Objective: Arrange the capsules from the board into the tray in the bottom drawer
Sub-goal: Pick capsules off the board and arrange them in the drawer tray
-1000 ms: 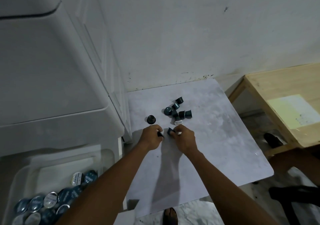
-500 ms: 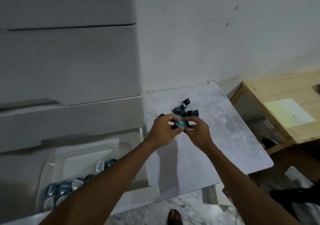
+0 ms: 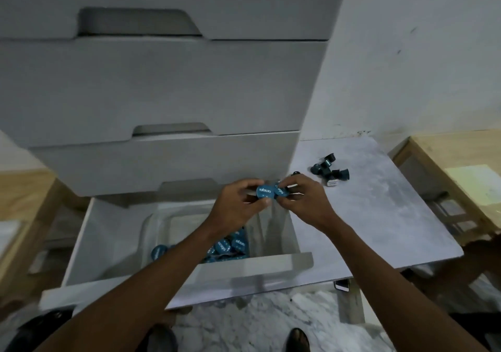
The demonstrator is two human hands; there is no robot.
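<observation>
My left hand (image 3: 238,202) pinches a blue-lidded capsule (image 3: 264,192), lid facing me. Right beside it, my right hand (image 3: 303,202) holds a second blue capsule (image 3: 281,191). Both hands hover over the back right of the open bottom drawer (image 3: 113,232). Inside it lies a clear tray (image 3: 162,224) with several blue capsules (image 3: 233,244), partly hidden by my left forearm. On the grey board (image 3: 379,216) to the right, a cluster of dark capsules (image 3: 329,171) rests near the far edge, and one more capsule (image 3: 296,173) sits behind my right hand.
A white drawer cabinet (image 3: 162,94) with shut upper drawers rises behind the open drawer. Wooden tables stand at the right (image 3: 461,167) and at the left (image 3: 24,197). A phone (image 3: 342,285) lies under the board's front edge. My foot (image 3: 297,338) is on the marble floor.
Both hands lifted from the board, each with a capsule, and moved left over the open drawer. My view swung left, showing the drawer fronts.
</observation>
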